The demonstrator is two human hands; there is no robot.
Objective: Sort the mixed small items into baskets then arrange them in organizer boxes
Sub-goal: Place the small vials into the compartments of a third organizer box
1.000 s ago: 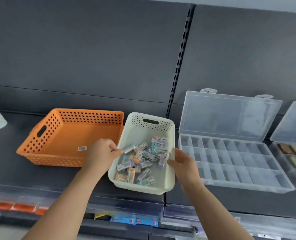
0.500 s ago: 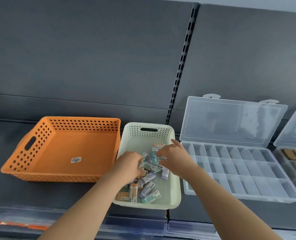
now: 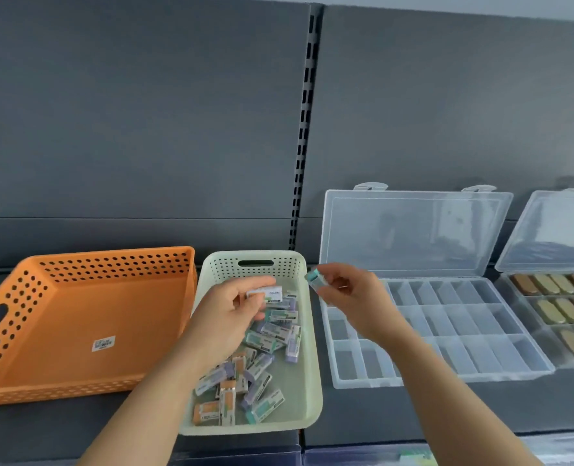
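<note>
A pale green basket (image 3: pixel 309 375) on the shelf holds several small wrapped erasers (image 3: pixel 262 361) in teal, purple and orange. My left hand (image 3: pixel 228 314) is raised over the basket and pinches one white-labelled eraser (image 3: pixel 267 294). My right hand (image 3: pixel 349 294) hovers at the basket's right rim, pinching a teal-ended eraser (image 3: pixel 313 276). To the right lies a clear organizer box (image 3: pixel 447 327) with its lid up and bare compartments.
An orange perforated basket (image 3: pixel 77 317) with only a sticker inside sits to the left. A second clear organizer (image 3: pixel 561 307) at far right holds brown and tan oblong pieces. The grey back panel rises behind; the shelf's front edge runs below the baskets.
Both hands went down into the erasers, then lifted out, each with one eraser. The right hand has moved rightward toward the clear organizer.
</note>
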